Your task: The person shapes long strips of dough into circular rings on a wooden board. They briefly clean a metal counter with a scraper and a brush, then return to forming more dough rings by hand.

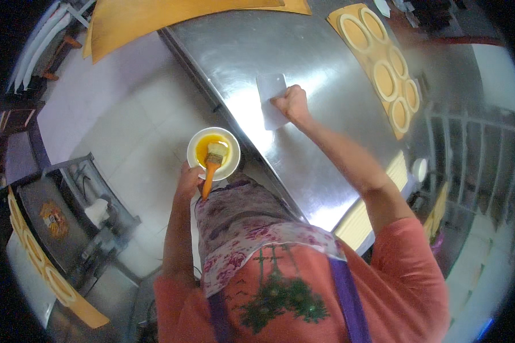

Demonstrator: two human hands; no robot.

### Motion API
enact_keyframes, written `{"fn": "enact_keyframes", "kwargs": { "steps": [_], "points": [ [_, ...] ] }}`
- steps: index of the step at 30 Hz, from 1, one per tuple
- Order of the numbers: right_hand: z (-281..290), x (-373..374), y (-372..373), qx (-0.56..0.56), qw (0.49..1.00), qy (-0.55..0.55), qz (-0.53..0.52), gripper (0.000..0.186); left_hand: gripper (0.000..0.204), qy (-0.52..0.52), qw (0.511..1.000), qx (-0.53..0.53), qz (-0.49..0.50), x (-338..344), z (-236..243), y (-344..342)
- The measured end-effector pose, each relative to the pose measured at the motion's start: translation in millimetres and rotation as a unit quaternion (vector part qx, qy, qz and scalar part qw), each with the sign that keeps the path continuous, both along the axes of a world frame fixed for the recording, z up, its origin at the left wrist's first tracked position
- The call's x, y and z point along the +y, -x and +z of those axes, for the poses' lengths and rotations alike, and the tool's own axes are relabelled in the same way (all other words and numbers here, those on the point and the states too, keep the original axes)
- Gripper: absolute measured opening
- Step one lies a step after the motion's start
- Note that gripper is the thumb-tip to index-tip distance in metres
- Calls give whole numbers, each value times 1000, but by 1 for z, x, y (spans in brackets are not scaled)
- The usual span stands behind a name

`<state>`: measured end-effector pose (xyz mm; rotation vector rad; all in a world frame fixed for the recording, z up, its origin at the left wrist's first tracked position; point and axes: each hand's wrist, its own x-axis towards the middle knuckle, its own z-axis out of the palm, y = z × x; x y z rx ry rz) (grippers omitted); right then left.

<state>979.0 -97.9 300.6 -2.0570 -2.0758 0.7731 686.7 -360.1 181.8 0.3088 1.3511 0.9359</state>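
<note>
My left hand (187, 179) holds a white bowl (231, 155) of yellow liquid at waist height, beside the table's edge. A brush (210, 175) with an orange handle rests in the bowl, its pale bristles in the liquid. My right hand (292, 103) grips a flat, pale rectangular scraper (273, 87) over the shiny steel table (234, 51). The fingertips of my left hand are partly hidden under the bowl.
Orange boards with pale rings (399, 86) lie at the table's far right. Large orange sheets (194, 12) are at the top. At lower left are an equipment tray (66, 200) and another ringed board (91, 314). Stacked pale strips (353, 223) lie beside my right arm; racks stand beyond.
</note>
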Motion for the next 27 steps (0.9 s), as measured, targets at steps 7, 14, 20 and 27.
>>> {"fn": "enact_keyframes", "kwargs": {
  "steps": [7, 14, 20, 27],
  "points": [
    [42, -32, -192, 121, 959, 9, -257, 25, 35, -142, 965, 196, -101, -26, -79, 18],
    [30, -102, -439, -12, 903, -103, -416, 25, 35, -194, 913, 305, -190, -41, -66, 23],
    [5, -45, -404, 17, 968, -110, -224, 22, 49, 46, 996, 30, -74, 0, -3, 8],
    [57, 48, -208, -1, 993, -33, -115, 31, 48, 19, 999, -22, -42, -3, 3, 4]
  ]
}}
